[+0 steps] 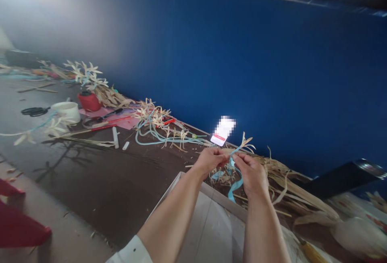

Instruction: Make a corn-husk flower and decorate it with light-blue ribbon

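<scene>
Both my hands meet over the dark worktable (pixel 121 182), close to the blue wall. My left hand (pixel 210 160) is closed in a pinch on a small straw flower (pixel 245 144) with pale splayed petals. My right hand (pixel 252 174) is closed too, its fingers gripping a light blue ribbon (pixel 234 186) that runs from the flower's stem and curls down below my hands. Loose dried straw (pixel 287 178) lies right behind and to the right of my hands.
Finished straw flowers on blue cords (pixel 157 128) lie further left, with a white cup (pixel 67 109), a red pot (pixel 89 101), black scissors (pixel 34 111) and red-handled tools (pixel 105 126). A white card (pixel 223 130) leans on the blue wall (pixel 272 73). A pale board (pixel 208 222) sits under my forearms.
</scene>
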### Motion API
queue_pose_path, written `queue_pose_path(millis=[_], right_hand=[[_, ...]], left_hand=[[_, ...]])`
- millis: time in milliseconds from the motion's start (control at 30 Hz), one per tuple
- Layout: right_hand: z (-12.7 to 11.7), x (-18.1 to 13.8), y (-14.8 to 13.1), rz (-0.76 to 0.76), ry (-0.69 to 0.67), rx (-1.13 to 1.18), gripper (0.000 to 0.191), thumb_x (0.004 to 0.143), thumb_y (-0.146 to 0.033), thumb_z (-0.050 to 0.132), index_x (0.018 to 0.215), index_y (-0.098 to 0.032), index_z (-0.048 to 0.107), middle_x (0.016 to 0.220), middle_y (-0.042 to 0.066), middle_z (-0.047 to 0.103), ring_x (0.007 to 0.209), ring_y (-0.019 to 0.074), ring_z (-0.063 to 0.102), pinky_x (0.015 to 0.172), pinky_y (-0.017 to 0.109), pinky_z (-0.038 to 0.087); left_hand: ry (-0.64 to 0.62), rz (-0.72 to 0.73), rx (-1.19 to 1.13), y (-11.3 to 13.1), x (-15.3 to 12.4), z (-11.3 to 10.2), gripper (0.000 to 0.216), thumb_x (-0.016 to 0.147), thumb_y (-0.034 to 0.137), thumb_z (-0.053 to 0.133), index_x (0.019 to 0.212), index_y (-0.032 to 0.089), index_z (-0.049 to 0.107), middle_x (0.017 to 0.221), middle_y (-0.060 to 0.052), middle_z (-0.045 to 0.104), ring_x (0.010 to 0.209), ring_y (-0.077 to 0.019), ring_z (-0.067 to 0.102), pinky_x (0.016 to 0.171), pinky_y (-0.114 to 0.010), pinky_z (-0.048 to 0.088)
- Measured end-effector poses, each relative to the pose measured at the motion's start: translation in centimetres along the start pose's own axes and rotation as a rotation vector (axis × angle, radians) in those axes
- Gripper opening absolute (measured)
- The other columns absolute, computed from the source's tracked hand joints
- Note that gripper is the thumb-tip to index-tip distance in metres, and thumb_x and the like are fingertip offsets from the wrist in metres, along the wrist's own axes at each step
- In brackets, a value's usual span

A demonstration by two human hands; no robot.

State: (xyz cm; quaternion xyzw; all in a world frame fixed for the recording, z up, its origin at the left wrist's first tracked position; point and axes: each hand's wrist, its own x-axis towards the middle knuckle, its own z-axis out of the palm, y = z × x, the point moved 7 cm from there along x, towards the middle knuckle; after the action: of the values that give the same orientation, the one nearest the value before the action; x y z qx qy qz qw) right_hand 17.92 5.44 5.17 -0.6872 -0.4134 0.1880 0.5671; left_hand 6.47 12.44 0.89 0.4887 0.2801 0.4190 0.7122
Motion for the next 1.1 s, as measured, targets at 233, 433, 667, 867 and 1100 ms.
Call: queue_pose_path(millis=[233, 433, 667, 867, 1100], right_hand=[[-0.1, -1.0, -2.6, -0.065, -0.004, -0.198, 0.028, 0.066, -0.041, 0.062, 0.077, -0.017, 0.07, 0.066, 0.004, 0.066, 0.065, 0.0196, 0.059, 0.059, 0.027, 0.043], [-0.2, -0.6, -1.9, -0.101, 0.096, -0.255, 0.028, 0.065, -0.042, 0.06, 0.077, -0.018, 0.07, 0.072, 0.004, 0.068, 0.07, 0.0208, 0.06, 0.064, 0.028, 0.043], [0.1, 0.1, -0.7, -0.132, 0.091, -0.24, 0.028, 0.067, -0.039, 0.059, 0.082, -0.018, 0.07, 0.081, 0.005, 0.069, 0.08, 0.0222, 0.062, 0.072, 0.028, 0.044], [-0.1, 0.1, -0.5, -0.077, 0.079, -0.194, 0.031, 0.065, -0.04, 0.062, 0.085, -0.017, 0.07, 0.08, 0.006, 0.069, 0.079, 0.0235, 0.062, 0.073, 0.031, 0.045], [0.0, 0.0, -0.6, -0.035, 0.05, -0.139, 0.033, 0.065, -0.04, 0.063, 0.087, -0.016, 0.071, 0.069, 0.004, 0.067, 0.07, 0.0222, 0.061, 0.064, 0.029, 0.045]], left_hand=[[0.081, 0.113, 0.171, 0.9, -0.2, -0.2, 0.016, 0.065, 0.028, 0.063, 0.066, 0.013, 0.058, 0.056, 0.002, 0.053, 0.05, -0.0064, 0.044, 0.05, -0.019, 0.034], [0.171, 0.271, 0.341, 1.8, -0.6, 0.0, 0.012, 0.068, 0.026, 0.059, 0.065, 0.014, 0.056, 0.058, 0.002, 0.052, 0.055, -0.0077, 0.045, 0.053, -0.019, 0.035], [0.245, 0.399, 0.477, 1.8, -0.9, 0.1, 0.012, 0.072, 0.025, 0.055, 0.066, 0.016, 0.055, 0.061, 0.002, 0.052, 0.058, -0.0089, 0.046, 0.055, -0.02, 0.033], [0.276, 0.445, 0.541, 2.4, -1.2, 0.1, 0.009, 0.071, 0.021, 0.054, 0.065, 0.016, 0.056, 0.063, 0.002, 0.053, 0.06, -0.0091, 0.046, 0.056, -0.02, 0.033], [0.297, 0.463, 0.549, 2.6, -1.5, 0.2, 0.009, 0.072, 0.021, 0.053, 0.065, 0.015, 0.055, 0.063, 0.002, 0.053, 0.059, -0.0086, 0.045, 0.055, -0.019, 0.033]])
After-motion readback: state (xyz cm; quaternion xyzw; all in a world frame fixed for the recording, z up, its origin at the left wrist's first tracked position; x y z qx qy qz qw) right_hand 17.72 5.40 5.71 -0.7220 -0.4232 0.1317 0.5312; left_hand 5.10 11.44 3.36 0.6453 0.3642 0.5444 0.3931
